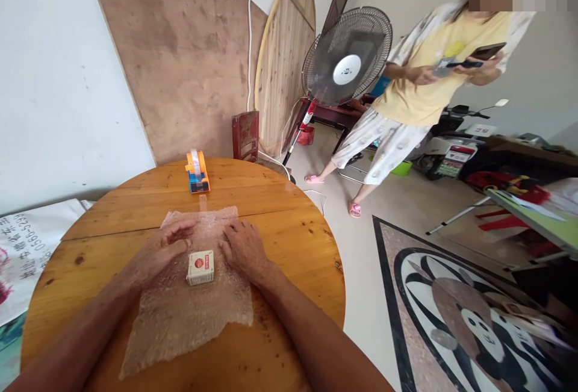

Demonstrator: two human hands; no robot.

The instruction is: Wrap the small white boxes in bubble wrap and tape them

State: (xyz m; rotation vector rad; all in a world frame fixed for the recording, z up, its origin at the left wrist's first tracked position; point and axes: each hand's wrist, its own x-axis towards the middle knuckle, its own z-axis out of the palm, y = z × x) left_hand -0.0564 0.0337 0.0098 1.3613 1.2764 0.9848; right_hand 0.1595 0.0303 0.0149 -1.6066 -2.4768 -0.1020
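Observation:
A sheet of bubble wrap [194,320] lies spread on the round wooden table [298,241]. On its upper middle sits a small cream box [201,267] with a red and orange label. My left hand [169,247] rests on the sheet to the left of the box, fingers apart and nothing in them. To the right of the box, my right hand [244,247] lies on the wrap with its fingers spread, apart from the box. A strip of clear tape [203,203] lies at the sheet's far edge.
An orange and blue tape dispenser [197,172] stands at the table's far side. Beyond the table are a red wooden chair [245,135] and a standing fan [347,61]. A person [415,91] stands at the right, holding a phone [487,52].

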